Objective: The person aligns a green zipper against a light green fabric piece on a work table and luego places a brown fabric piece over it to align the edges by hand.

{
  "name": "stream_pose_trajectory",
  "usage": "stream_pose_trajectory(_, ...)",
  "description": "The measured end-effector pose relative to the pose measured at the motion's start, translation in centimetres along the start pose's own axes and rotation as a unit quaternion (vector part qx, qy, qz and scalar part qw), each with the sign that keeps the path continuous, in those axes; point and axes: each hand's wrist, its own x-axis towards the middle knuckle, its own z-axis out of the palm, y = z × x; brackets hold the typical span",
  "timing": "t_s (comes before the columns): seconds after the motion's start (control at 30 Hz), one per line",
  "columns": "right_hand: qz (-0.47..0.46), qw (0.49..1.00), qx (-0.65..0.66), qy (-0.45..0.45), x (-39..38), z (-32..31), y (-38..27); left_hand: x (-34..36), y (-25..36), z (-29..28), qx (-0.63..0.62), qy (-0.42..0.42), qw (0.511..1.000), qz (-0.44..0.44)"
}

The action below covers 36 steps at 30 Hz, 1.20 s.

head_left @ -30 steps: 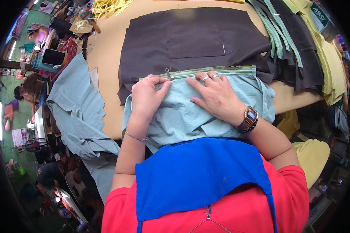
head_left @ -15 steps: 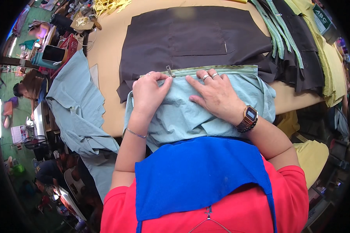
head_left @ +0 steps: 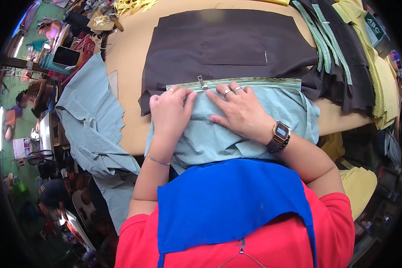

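Observation:
A pale green zipper tape (head_left: 272, 84) with a metal slider (head_left: 203, 86) runs along the upper edge of a light blue fabric piece (head_left: 254, 143), over dark grey fabric (head_left: 228, 40). My left hand (head_left: 169, 114) has thumb and fingers curled together on the tape's left part, left of the slider; its fingertips are partly hidden. My right hand (head_left: 241, 111) lies open on the blue cloth and tape, index fingertip just below the slider, thumb resting lower on the cloth.
Another light blue cloth (head_left: 87, 116) drapes over the tan table's (head_left: 125, 40) left side. At right are dark pieces with zipper strips (head_left: 326, 44) and a yellow fabric stack (head_left: 384, 102). A cluttered side surface (head_left: 67, 58) and other people (head_left: 51, 198) are at left.
My right hand has moved slightly left, its index finger now nearer the slider. The slider sits a little farther right of my left thumb than before.

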Motion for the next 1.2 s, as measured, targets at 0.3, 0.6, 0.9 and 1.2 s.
stream_pose_trajectory(0.3, 0.004, 1.0, -0.001, -0.02, 0.1, -0.3, -0.1, -0.4, -1.0, -0.6, -0.062, -0.016, 0.995, -0.078)
stream_pose_trajectory(0.6, 0.005, 1.0, -0.004, -0.027, 0.3, -0.6, -0.3, 2.1, -1.8, -1.7, -0.111, -0.09, 0.976, -0.163)
stream_pose_trajectory(0.9, 0.006, 0.999, -0.004, -0.053, 0.4, -0.7, -0.4, 4.7, -2.2, -2.4, -0.065, -0.206, 0.961, -0.175)
stream_pose_trajectory(1.2, 0.008, 0.998, -0.013, -0.065, 0.9, -0.7, -0.6, 4.7, -1.6, -2.4, -0.059, -0.213, 0.959, -0.18)
